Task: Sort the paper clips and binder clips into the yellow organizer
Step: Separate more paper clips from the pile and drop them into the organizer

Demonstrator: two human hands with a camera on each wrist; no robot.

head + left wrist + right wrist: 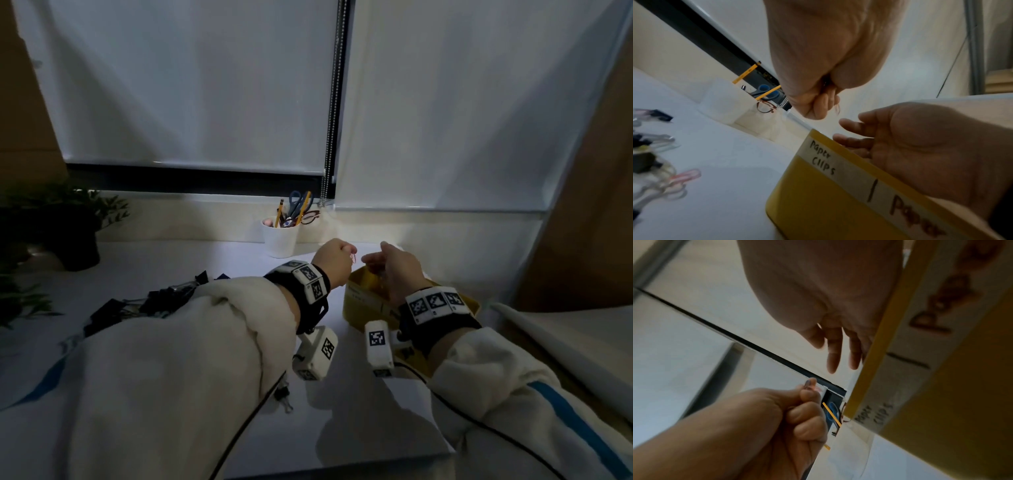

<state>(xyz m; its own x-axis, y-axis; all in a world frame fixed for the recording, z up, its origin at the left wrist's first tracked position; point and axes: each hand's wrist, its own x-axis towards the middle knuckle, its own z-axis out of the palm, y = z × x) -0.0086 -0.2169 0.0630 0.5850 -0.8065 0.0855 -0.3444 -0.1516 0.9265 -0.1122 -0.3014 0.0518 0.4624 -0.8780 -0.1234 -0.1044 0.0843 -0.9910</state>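
Observation:
The yellow organizer (363, 301) stands on the white table, and tape on its wall (818, 203) reads "Paper clips". My left hand (337, 257) hovers just left of its far end as a fist. It grips a few pink paper clips (353, 257), whose ends stick out past the thumb (809, 383). My right hand (380, 269) is over the organizer's far compartment with its fingers (833, 360) straight, pointing down and holding nothing. Black binder clips (154, 301) lie piled on the left, partly behind my left sleeve. Loose pink paper clips (686, 175) lie beside them.
A white cup (280, 240) with scissors, pencils and glasses stands at the back by the sill. A dark potted plant (65, 226) sits at the far left. One binder clip (282, 397) lies near my left forearm. A white roll (565, 342) lies on the right.

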